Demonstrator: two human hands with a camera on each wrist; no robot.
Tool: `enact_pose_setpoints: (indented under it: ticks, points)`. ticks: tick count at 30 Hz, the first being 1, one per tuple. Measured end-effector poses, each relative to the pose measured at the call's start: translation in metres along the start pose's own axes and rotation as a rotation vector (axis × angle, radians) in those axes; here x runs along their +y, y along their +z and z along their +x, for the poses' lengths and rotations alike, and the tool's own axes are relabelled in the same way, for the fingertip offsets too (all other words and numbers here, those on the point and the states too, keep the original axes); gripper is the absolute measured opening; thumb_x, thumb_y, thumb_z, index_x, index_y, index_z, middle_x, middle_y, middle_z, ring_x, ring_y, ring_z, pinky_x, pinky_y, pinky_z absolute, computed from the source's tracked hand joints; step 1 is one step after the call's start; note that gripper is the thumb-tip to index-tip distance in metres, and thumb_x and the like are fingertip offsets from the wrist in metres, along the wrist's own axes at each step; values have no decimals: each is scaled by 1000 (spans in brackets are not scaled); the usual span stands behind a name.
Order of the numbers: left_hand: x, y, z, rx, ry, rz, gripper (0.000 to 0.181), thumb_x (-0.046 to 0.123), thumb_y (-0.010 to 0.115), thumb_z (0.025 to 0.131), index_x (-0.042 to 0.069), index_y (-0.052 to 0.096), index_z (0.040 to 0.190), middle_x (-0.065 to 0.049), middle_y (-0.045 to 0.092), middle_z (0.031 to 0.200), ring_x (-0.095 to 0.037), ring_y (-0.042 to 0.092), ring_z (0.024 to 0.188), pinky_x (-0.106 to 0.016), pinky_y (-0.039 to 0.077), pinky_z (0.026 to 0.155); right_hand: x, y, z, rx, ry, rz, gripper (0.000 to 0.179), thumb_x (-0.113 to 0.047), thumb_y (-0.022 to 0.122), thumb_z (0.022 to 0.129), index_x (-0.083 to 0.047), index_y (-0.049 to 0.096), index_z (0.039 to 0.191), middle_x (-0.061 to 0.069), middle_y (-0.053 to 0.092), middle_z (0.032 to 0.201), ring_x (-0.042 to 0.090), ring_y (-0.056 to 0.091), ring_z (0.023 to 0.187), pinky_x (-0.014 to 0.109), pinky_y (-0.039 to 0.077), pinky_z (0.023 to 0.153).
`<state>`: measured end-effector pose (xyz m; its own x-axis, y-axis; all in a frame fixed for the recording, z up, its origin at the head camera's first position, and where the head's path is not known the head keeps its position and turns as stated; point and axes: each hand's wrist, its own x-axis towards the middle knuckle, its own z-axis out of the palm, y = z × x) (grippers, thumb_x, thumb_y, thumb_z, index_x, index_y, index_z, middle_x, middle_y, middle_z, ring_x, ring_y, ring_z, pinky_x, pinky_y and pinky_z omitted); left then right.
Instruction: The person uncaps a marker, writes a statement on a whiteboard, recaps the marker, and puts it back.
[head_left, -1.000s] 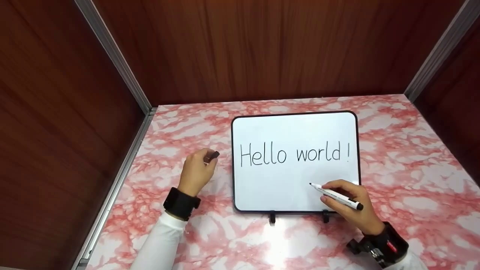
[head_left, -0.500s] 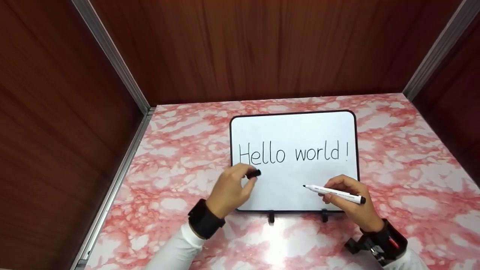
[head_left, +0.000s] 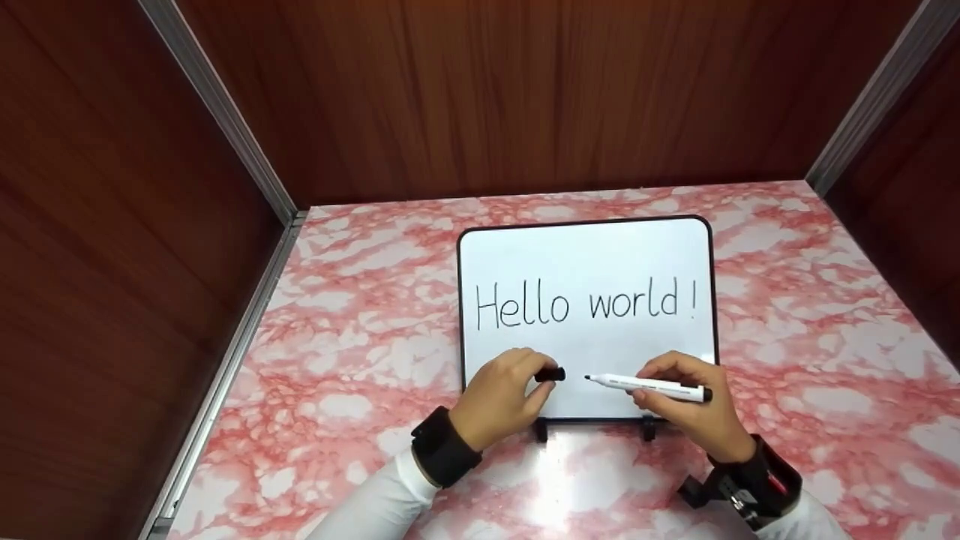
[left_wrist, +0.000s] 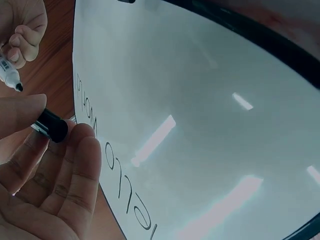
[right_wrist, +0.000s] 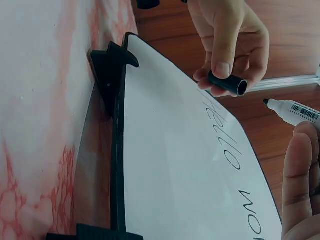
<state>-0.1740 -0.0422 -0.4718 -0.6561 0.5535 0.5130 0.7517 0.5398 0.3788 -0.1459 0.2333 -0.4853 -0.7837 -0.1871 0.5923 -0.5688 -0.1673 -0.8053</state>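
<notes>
My left hand (head_left: 501, 396) pinches a small black marker cap (head_left: 551, 374) between thumb and fingers. In the right wrist view the cap (right_wrist: 228, 83) has its hollow end turned towards the marker. My right hand (head_left: 694, 401) grips a white marker (head_left: 651, 387) whose bare black tip points left at the cap, a short gap apart. Both hands hover in front of the lower half of a whiteboard (head_left: 592, 259) with a black frame. "Hello world!" is handwritten across it in black. The marker tip (left_wrist: 19, 87) also shows in the left wrist view.
Two black stand feet (head_left: 541, 430) hold the board's lower edge, on a red-and-white marbled table (head_left: 360, 300). Dark wood panels (head_left: 495, 97) with metal corner strips (head_left: 225, 112) enclose the back and sides. Each wrist wears a black strap (head_left: 447, 447).
My left hand has moved right with the cap, from beside the board to in front of it. The marker in my right hand has shifted slightly left and turned closer to level.
</notes>
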Motion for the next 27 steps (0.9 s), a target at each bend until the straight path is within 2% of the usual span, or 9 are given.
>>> enact_pose_setpoints:
  ticks: [4,10,20,27]
  points:
    - [3,2,1,-1,18,21,12,14,70,88,13,67,100,6,64,91,-9,58,84,-22,50,73,3,4,-1,-22,2,18,25,25,67,73,15,62,95,22,64,74,16,65,64,20,50,50]
    - [11,3,0,-3,48,49,12,16,70,87,15,68,99,7,63,91,-8,57,84,-21,49,71,4,7,-2,-41,8,28,28,29,63,72,15,63,96,21,66,78,15,65,65,20,50,49]
    - [18,5,-2,-17,73,37,13,16,70,87,15,69,101,8,64,92,-7,56,83,-18,48,71,6,13,-5,-43,41,-7,28,29,65,71,13,64,95,20,64,75,7,57,59,19,47,48]
    - [22,7,-4,-29,99,23,14,16,70,88,14,69,101,8,64,92,-5,56,84,-17,47,71,7,16,-8,-48,66,-8,27,25,67,73,9,66,95,18,63,76,7,55,56,21,46,45]
